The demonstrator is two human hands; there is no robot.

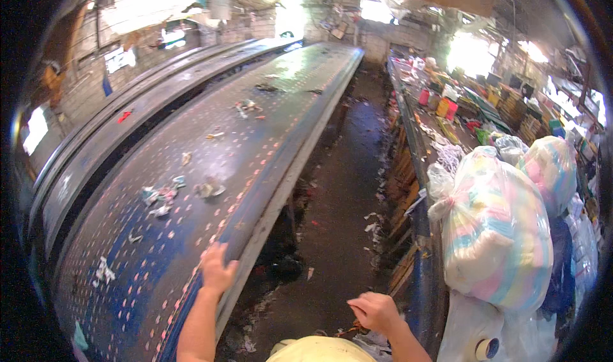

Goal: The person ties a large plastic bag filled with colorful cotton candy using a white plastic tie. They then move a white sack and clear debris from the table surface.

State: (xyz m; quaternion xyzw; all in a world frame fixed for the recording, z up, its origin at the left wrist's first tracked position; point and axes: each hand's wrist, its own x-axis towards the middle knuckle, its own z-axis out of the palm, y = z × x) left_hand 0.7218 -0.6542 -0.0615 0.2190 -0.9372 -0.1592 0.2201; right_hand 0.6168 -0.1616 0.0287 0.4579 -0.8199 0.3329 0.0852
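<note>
My left hand (218,270) is at the right edge of a long, dark, blue-stained table (246,145) dotted with rows of pale marks. Its fingers are spread and it holds nothing; it seems to rest on the surface. Crumpled pale scraps (165,195) lie farther up the table, with a brownish scrap (209,188) beside them. My right hand (375,311) hangs over the aisle, its fingers curled together, and nothing shows in it. It is away from the bags on the right.
A dark, littered aisle (338,202) runs ahead between the tables. On the right, a large clear bag of pastel-striped material (498,228) bulges beside a cluttered bench (418,151). A tape roll (487,348) sits below the bag. Another long table (131,116) runs at far left.
</note>
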